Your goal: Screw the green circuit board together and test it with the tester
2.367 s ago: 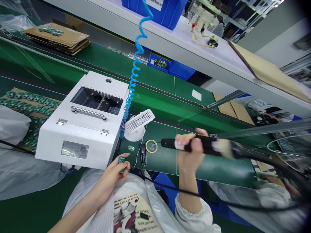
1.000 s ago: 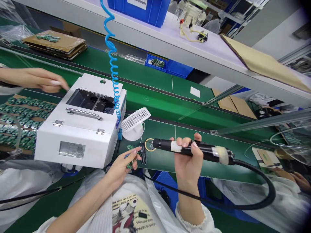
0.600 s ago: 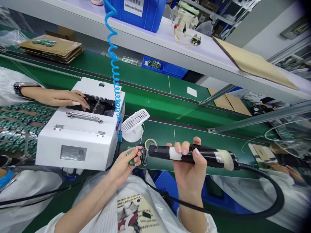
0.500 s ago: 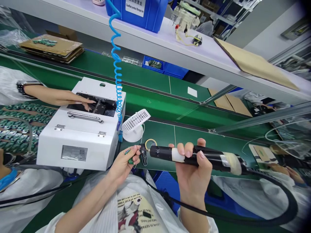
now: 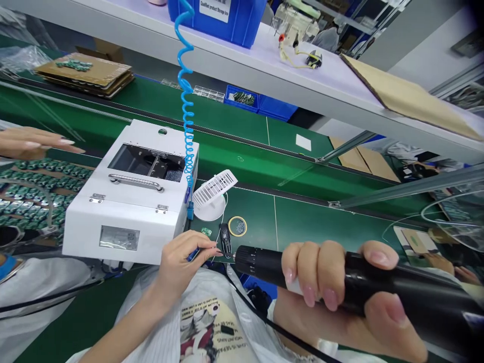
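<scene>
My right hand (image 5: 333,297) is wrapped round a black electric screwdriver (image 5: 264,264) held level, its tip pointing left. My left hand (image 5: 181,259) pinches a small part with a blue piece showing between the fingers, right at the driver's tip. On the green mat (image 5: 302,222) just beyond lie a small green circuit board (image 5: 206,231), a black clip-like object (image 5: 226,238) and a yellow-rimmed ring (image 5: 237,226). A white machine box (image 5: 132,201) with a metal handle stands to the left of my left hand.
A blue coiled hose (image 5: 187,101) hangs down to the box's right side. A small white fan (image 5: 214,194) stands behind the mat. Another person's hand (image 5: 34,143) reaches in at far left, above rows of green boards (image 5: 26,186). A shelf overhead carries a blue bin (image 5: 219,17).
The screwdriver and my right hand have come much closer to the camera and lower. My left hand stays at the tip. The other person's hand has withdrawn from the box opening to the left.
</scene>
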Available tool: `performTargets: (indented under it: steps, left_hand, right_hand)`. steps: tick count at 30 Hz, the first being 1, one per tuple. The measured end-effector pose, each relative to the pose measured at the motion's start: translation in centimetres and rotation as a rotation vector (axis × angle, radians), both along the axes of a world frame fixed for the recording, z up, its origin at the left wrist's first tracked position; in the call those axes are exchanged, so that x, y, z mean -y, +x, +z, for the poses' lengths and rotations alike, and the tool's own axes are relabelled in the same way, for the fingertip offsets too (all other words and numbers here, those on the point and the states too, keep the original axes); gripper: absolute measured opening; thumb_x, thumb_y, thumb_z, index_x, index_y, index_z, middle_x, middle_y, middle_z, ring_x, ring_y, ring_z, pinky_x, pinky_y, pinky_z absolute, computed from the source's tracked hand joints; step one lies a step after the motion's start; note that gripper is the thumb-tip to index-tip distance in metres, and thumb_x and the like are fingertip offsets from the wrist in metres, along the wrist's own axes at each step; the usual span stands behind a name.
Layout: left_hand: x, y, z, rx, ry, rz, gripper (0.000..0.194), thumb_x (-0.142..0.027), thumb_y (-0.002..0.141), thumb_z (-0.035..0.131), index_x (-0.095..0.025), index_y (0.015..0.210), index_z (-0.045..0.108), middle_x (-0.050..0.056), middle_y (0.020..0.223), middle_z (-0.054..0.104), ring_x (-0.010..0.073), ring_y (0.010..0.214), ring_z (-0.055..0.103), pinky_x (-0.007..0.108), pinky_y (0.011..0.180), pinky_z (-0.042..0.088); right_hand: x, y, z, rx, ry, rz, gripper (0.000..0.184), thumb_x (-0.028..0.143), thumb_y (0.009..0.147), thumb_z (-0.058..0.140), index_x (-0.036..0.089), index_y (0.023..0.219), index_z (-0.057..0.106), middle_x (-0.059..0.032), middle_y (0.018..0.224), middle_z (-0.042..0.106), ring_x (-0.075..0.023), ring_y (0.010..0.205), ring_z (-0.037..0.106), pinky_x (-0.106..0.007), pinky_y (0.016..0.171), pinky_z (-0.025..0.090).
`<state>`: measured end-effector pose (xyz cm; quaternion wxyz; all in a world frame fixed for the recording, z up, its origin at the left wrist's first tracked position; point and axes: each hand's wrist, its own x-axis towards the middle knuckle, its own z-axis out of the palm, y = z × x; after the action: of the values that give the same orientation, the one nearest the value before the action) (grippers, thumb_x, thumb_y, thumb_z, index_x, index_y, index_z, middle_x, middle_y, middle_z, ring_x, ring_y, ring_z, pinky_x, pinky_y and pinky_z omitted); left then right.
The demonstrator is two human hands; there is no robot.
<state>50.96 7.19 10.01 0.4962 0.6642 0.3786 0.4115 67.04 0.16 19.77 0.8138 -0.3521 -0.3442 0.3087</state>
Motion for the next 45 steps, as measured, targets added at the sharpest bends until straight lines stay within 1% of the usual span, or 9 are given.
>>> performTargets:
  steps: [5,13,21,23,26,29,32,35,45]
  left_hand:
    - [-0.1,0.3,0.4,-0.030,0.084,-0.022,0.006,-0.022,0.076,0.078,-0.024,0.071,0.074,0.002,0.065,0.072,0.0187,0.061,0.067,0.032,0.060,0.053]
    - [0.0,0.1,0.4,-0.084,0.008,-0.039,0.008,-0.030,0.076,0.078,-0.025,0.070,0.075,0.005,0.066,0.073,0.0214,0.063,0.066,0.034,0.063,0.050]
    - [0.2,0.0,0.3,-0.126,0.087,-0.116,0.014,-0.031,0.082,0.072,-0.024,0.070,0.075,0.005,0.069,0.071,0.0193,0.065,0.063,0.031,0.065,0.048]
    - [0.3,0.0,0.4,-0.082,-0.010,-0.107,0.005,-0.030,0.076,0.078,-0.025,0.079,0.078,0.004,0.073,0.068,0.0190,0.068,0.061,0.031,0.067,0.047]
    - [0.6,0.0,0.6,0.013,-0.367,-0.078,0.046,-0.035,0.062,0.087,-0.028,0.105,0.073,0.000,0.081,0.057,0.0152,0.064,0.051,0.028,0.059,0.042]
    - [1.0,0.2,1.0,0.262,-0.848,-0.108,0.047,-0.058,0.073,0.071,-0.021,0.102,0.067,0.001,0.081,0.054,0.0118,0.059,0.043,0.027,0.053,0.036]
    - [1.5,0.4,1.5,0.396,-1.105,-0.135,0.044,-0.053,0.075,0.071,-0.016,0.098,0.064,0.002,0.080,0.057,0.0109,0.061,0.042,0.027,0.056,0.037]
    - [1.8,0.5,1.8,0.397,-1.110,-0.166,0.046,-0.038,0.069,0.080,-0.016,0.105,0.061,0.000,0.077,0.058,0.0102,0.061,0.042,0.028,0.058,0.036]
    - [2.5,0.1,1.5,0.450,-1.045,-0.252,0.031,-0.036,0.089,0.064,-0.015,0.110,0.053,-0.003,0.071,0.053,0.0093,0.060,0.036,0.028,0.058,0.028]
  right_hand:
    - [-0.4,-0.2,-0.6,0.026,0.005,-0.005,0.014,0.033,0.085,0.059,0.028,0.097,0.059,0.0100,0.049,0.041,-0.0083,0.035,0.037,-0.026,0.042,0.039]
    - [-0.4,-0.3,-0.5,0.082,-0.025,0.017,0.012,0.034,0.085,0.059,0.029,0.096,0.057,0.0097,0.048,0.041,-0.0101,0.035,0.038,-0.027,0.044,0.039]
    - [-0.8,-0.3,-0.5,0.075,-0.020,0.071,0.011,0.032,0.086,0.058,0.028,0.096,0.058,0.0096,0.048,0.042,-0.0102,0.036,0.039,-0.026,0.043,0.040]
    - [-0.9,-0.2,-0.5,0.065,-0.031,0.059,0.010,0.032,0.086,0.059,0.028,0.095,0.059,0.0095,0.048,0.043,-0.0100,0.036,0.039,-0.026,0.043,0.040]
    - [-0.8,0.1,-0.4,0.060,-0.047,-0.011,0.012,0.035,0.083,0.064,0.028,0.092,0.058,0.0095,0.049,0.045,-0.0099,0.036,0.039,-0.028,0.043,0.041]
    - [-0.6,0.2,0.1,0.088,-0.028,-0.058,0.015,0.038,0.083,0.066,0.029,0.092,0.059,0.0101,0.049,0.045,-0.0091,0.036,0.039,-0.029,0.042,0.042]
    - [-0.5,-0.2,0.5,0.137,0.020,-0.028,0.015,0.037,0.084,0.064,0.027,0.094,0.058,0.0099,0.051,0.048,-0.0083,0.036,0.042,-0.030,0.043,0.043]
    - [-0.6,-0.9,0.6,0.162,0.040,0.005,0.013,0.033,0.084,0.061,0.026,0.094,0.057,0.0092,0.052,0.048,-0.0090,0.038,0.044,-0.030,0.046,0.044]
    - [-1.0,-1.9,0.0,0.193,0.077,0.086,0.013,0.030,0.089,0.057,0.025,0.100,0.053,0.0088,0.055,0.043,-0.0092,0.044,0.044,-0.027,0.053,0.045]
